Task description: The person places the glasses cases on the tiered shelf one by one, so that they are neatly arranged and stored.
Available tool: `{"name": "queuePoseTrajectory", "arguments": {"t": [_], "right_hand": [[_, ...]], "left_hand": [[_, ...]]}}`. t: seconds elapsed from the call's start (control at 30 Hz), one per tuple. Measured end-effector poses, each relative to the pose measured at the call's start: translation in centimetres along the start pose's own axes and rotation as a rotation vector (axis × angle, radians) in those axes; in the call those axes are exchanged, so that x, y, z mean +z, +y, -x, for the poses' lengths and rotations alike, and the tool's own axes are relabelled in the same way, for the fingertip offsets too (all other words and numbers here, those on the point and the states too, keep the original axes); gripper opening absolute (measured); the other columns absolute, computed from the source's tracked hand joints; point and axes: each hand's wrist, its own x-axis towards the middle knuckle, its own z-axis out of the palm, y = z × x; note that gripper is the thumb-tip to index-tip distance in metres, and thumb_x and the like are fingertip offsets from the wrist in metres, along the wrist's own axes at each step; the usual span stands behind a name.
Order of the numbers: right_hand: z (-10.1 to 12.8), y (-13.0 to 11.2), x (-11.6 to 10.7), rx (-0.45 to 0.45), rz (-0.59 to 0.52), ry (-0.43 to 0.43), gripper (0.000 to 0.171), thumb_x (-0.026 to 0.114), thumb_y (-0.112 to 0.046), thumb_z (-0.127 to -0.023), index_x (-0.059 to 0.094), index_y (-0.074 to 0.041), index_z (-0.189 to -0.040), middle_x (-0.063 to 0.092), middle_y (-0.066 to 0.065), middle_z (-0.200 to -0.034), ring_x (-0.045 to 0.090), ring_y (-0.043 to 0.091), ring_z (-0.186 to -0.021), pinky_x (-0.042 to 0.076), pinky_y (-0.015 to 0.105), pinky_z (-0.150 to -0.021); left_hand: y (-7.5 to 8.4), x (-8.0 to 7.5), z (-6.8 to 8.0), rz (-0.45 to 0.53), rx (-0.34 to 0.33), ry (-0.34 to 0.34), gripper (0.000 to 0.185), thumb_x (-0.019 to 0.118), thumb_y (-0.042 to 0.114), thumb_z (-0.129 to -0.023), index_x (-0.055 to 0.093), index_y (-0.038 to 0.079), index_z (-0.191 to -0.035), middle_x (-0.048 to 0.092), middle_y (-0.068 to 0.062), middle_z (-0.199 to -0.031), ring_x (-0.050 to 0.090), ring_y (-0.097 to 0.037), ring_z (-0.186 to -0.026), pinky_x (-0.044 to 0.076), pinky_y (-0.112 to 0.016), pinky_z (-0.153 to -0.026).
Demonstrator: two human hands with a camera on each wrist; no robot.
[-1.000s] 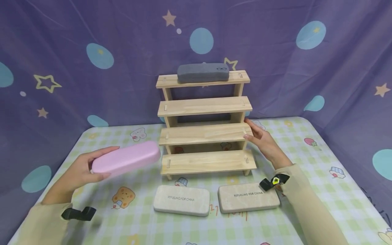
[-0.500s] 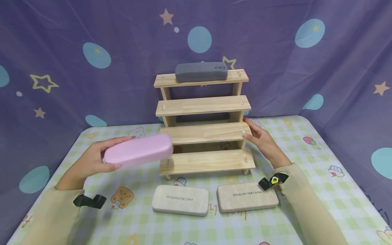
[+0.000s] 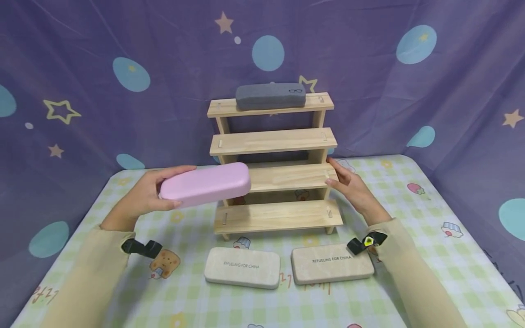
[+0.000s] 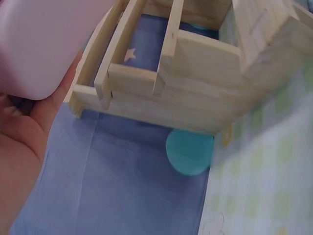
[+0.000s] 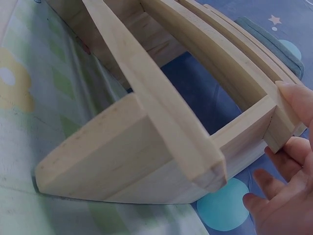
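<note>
The left hand (image 3: 141,198) grips the pink case (image 3: 205,184) by its end, held in the air at the left end of the wooden rack (image 3: 272,164)'s third step. The right hand (image 3: 350,189) — fingers straight — steadies the rack's right edge. Placing seems underway; next, level it over a free step.

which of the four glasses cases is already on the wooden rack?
The grey case, lying on the rack's top shelf. The pink case is in the left hand; the two beige cases lie on the table.
</note>
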Motion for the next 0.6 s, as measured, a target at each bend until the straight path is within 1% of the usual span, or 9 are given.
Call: {"name": "queuePoseTrajectory", "arguments": {"t": [0.1, 0.23, 0.33, 0.43, 0.6], "right_hand": [[0.0, 0.0, -0.1, -0.004, 0.007, -0.003, 0.068, 0.055, -0.009, -0.095, 0.016, -0.004, -0.15, 0.011, 0.01, -0.157, 0.007, 0.02, -0.144, 0.014, 0.028, -0.113], [0.0, 0.0, -0.2, -0.01, -0.002, -0.003, 0.067, 0.055, -0.008, -0.095, 0.015, -0.003, -0.15, 0.01, 0.011, -0.157, 0.007, 0.021, -0.144, 0.017, 0.026, -0.113], [0.0, 0.0, -0.1, -0.01, -0.014, -0.001, 0.067, 0.054, -0.006, -0.095, 0.016, -0.002, -0.149, 0.011, 0.012, -0.157, 0.009, 0.022, -0.144, 0.018, 0.026, -0.112], [0.0, -0.1, 0.0, -0.004, -0.015, -0.001, 0.067, 0.055, -0.007, -0.095, 0.016, -0.003, -0.15, 0.012, 0.011, -0.157, 0.01, 0.022, -0.144, 0.018, 0.026, -0.112], [0.0, 0.0, 0.0, 0.007, 0.006, 0.006, 0.067, 0.055, -0.008, -0.095, 0.017, -0.005, -0.15, 0.012, 0.01, -0.157, 0.008, 0.021, -0.144, 0.016, 0.028, -0.113]], "left_hand": [[0.0, 0.5, -1.5, 0.033, 0.005, 0.005, 0.069, 0.073, -0.011, -0.065, 0.053, -0.004, -0.13, 0.062, 0.01, -0.118, 0.057, -0.011, -0.093, 0.048, -0.02, -0.073], [0.0, 1.1, -3.6, 0.044, 0.031, 0.015, 0.069, 0.075, -0.01, -0.062, 0.056, -0.003, -0.128, 0.064, 0.01, -0.115, 0.058, -0.012, -0.092, 0.047, -0.02, -0.074], [0.0, 1.4, -5.0, 0.045, 0.032, 0.012, 0.07, 0.078, -0.008, -0.06, 0.057, -0.002, -0.127, 0.064, 0.012, -0.114, 0.058, -0.011, -0.092, 0.047, -0.02, -0.074], [0.0, 1.5, -6.4, 0.054, 0.009, -0.001, 0.071, 0.079, -0.007, -0.06, 0.057, 0.0, -0.128, 0.064, 0.011, -0.115, 0.058, -0.012, -0.093, 0.047, -0.02, -0.075], [-0.2, 1.5, -8.5, 0.113, -0.029, -0.013, 0.072, 0.08, -0.008, -0.062, 0.055, 0.0, -0.13, 0.063, 0.006, -0.118, 0.058, -0.013, -0.095, 0.048, -0.022, -0.076]]}}
